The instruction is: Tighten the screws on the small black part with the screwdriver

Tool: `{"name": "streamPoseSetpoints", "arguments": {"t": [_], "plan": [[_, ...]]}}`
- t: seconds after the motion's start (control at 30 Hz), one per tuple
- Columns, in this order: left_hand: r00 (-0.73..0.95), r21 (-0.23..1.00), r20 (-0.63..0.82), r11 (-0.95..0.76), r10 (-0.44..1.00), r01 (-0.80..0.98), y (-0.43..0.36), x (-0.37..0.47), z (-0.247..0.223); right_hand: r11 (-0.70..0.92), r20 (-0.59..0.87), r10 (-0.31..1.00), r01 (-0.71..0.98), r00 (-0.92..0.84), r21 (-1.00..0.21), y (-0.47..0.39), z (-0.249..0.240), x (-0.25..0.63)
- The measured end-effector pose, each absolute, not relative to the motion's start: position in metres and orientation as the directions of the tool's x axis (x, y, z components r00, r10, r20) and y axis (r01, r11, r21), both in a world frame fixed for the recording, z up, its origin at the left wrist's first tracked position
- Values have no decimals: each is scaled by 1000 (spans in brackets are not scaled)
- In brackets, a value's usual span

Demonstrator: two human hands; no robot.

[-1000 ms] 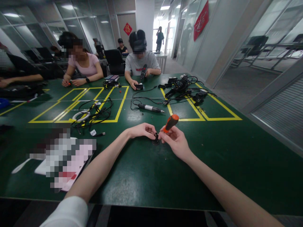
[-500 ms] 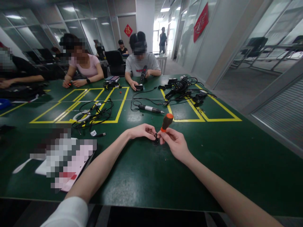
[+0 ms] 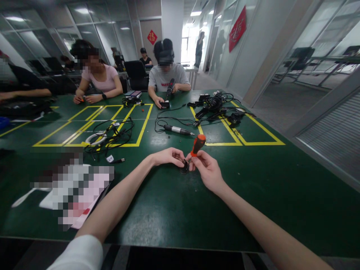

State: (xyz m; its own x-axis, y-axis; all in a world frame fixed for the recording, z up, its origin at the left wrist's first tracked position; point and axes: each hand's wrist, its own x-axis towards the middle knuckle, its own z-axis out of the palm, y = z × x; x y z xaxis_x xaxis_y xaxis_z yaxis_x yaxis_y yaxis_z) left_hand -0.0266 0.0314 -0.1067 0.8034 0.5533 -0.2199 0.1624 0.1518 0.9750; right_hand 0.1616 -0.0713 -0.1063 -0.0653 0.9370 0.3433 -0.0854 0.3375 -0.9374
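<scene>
My right hand (image 3: pixel 207 169) grips a screwdriver (image 3: pixel 199 144) with a black and orange handle, its handle end tilted up and slightly right. Its lower end points down toward a small black round part (image 3: pixel 184 168) on the green table (image 3: pixel 157 210). My left hand (image 3: pixel 171 156) pinches that part between thumb and fingers from the left. What exactly the part is cannot be made out, and the screwdriver's tip is hidden by my fingers. Beyond my hands lies a grey and black pen-shaped electric screwdriver (image 3: pixel 178 129) with its cord.
Coiled black cables (image 3: pixel 112 137) lie ahead on the left, and a heap of black cables (image 3: pixel 215 105) at the back right. Yellow tape (image 3: pixel 144 125) marks rectangles on the table. A blurred pink and white item (image 3: pixel 87 195) rests by my left forearm. A co-worker (image 3: pixel 168 75) sits opposite.
The screwdriver's handle has tilted a little, while both hands stay almost where they were. In the background a standing person has shifted to the right.
</scene>
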Motion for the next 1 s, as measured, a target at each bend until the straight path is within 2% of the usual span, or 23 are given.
{"name": "streamPoseSetpoints", "arguments": {"t": [0.2, 0.5, 1.0], "plan": [[806, 976, -218, 148, 550, 163, 33, -27, -108, 324, 339, 936, -138, -98, -936, -72, -108, 162], [801, 977, -214, 140, 559, 163, 33, -28, -109, 349, 350, 936, -50, -20, -936, -74, -105, 161], [810, 978, -206, 132, 549, 159, 31, -27, -107, 343, 354, 930, -117, -95, -932, -75, -106, 160]]}}
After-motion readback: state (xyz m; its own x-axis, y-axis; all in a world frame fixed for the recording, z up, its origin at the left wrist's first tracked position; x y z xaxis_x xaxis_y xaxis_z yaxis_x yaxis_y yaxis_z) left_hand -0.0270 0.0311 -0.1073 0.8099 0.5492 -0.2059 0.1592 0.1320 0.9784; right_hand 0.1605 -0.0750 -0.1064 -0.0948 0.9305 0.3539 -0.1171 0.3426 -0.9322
